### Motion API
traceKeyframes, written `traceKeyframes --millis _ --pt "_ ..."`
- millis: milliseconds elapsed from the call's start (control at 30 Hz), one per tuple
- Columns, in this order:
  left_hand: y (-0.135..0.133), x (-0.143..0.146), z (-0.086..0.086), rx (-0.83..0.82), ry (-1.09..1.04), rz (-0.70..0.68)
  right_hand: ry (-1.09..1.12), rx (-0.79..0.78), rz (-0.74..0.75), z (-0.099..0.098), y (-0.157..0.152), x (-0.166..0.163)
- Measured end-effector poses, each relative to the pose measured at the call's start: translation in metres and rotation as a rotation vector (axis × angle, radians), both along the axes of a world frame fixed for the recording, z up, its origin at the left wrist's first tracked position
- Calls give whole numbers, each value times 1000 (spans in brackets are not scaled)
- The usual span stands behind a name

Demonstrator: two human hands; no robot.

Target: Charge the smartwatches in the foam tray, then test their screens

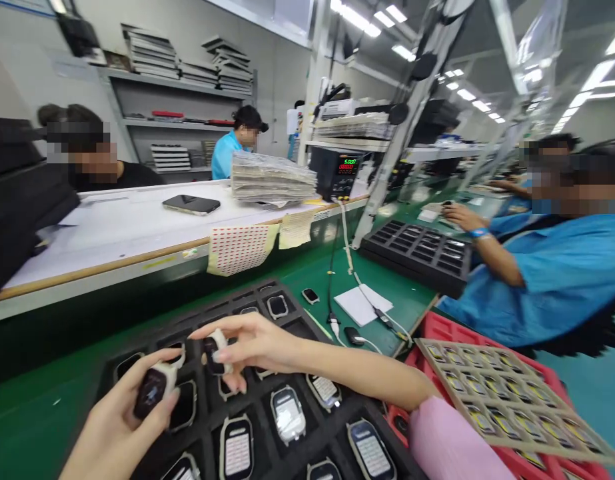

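Note:
My left hand [118,427] grips a dark-faced smartwatch body [152,392] with a white casing, its fingers curled around it. My right hand [257,345] reaches in from the right and pinches a second smartwatch body [215,353] between thumb and fingers, just above the tray. Both hands are over a black compartment tray [252,297], where several watch bodies [288,415] with light rims and patterned screens lie in separate pockets. Some pockets at the tray's far side are partly hidden by my hands.
A green bench holds a small watch [310,296], white paper [362,305], a mouse [354,337] and a black tray [417,257]. To the right are a red crate [427,327] with a beige parts sheet [507,400] and a co-worker [552,280] in blue.

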State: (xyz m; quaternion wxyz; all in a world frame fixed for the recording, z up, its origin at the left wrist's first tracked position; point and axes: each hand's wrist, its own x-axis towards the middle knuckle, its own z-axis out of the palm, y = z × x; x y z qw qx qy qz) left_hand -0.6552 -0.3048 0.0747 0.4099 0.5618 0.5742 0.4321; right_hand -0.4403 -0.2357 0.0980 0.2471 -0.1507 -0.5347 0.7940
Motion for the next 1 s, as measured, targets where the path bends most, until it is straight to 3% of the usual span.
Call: traceKeyframes --millis 167,400,1000 --pt "-1 6 20 91 -68 -70 -10 -7 -75 5 1 -3" --pt "3 -2 30 97 -54 -139 -17 21 -122 11 -1 -8" --pt "3 1 26 92 -113 -57 -57 51 -136 10 -5 -7"
